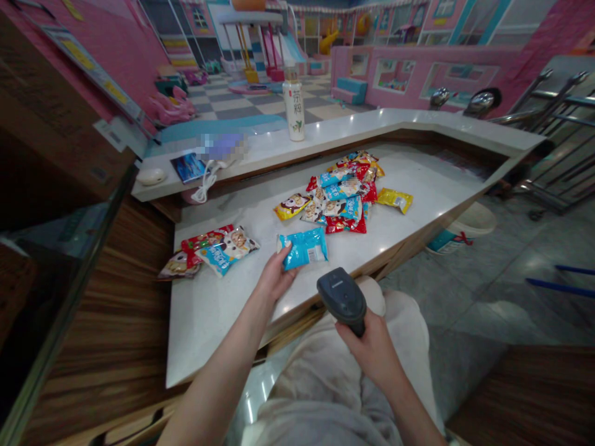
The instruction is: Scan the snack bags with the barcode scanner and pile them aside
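Note:
My left hand (279, 275) grips a blue snack packet (304, 248) by its left end, thumb on top. The packet's back faces up, with a white barcode label near its lower right. In my right hand (369, 347) is a dark grey barcode scanner (343, 297), held by its handle just in front of the counter's edge, its head close to the packet. Beyond the packet lies a heap of snack packets (344, 192) in blue, red and yellow. To the left, a blue and white packet (229, 251) overlaps a red packet (204, 241) and a brown one (179, 266).
A raised ledge (362, 127) runs behind the white counter (223, 316), bearing a white bottle (294, 105), a white cable (207, 183) and a white rounded object (151, 177). A yellow packet (395, 200) lies right of the heap. A white bucket (465, 226) stands on the floor.

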Demonstrator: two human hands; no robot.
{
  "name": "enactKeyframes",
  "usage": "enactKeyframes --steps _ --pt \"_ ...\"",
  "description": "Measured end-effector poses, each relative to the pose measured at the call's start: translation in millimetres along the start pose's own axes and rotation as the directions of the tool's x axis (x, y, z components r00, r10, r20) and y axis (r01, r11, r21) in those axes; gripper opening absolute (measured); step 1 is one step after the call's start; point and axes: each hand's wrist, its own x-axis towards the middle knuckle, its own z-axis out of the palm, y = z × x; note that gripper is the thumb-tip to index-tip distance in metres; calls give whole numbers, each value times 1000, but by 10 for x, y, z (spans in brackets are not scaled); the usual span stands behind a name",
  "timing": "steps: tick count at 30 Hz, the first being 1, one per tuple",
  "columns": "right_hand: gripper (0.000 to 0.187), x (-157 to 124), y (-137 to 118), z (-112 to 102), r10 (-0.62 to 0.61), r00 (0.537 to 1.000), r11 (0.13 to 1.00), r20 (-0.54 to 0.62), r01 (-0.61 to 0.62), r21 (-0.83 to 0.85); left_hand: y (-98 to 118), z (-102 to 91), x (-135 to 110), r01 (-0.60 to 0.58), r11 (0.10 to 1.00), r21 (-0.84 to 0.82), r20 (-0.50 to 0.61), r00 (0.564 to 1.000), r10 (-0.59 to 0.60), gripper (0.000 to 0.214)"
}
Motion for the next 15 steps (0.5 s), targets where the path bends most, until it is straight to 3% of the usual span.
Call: enactKeyframes --steps 6,10,13,15 --pt "17 -21 21 2 10 1000 1000 -5 -11 -12 -14 -11 9 -32 999 3 -12 999 32 21" --pt "16 -20 41 -18 16 1000 1000 -16 -17 -21 111 -4 -45 -127 990 66 -105 986 133 24" --pt "17 -17 53 -37 2 999 1000 -33 -2 -21 372 -69 -113 -370 847 381 -72 902 426 36" --pt "18 -18 54 -44 7 1000 1000 -25 -7 -12 617 -168 -155 -510 630 586 7 781 625 45"
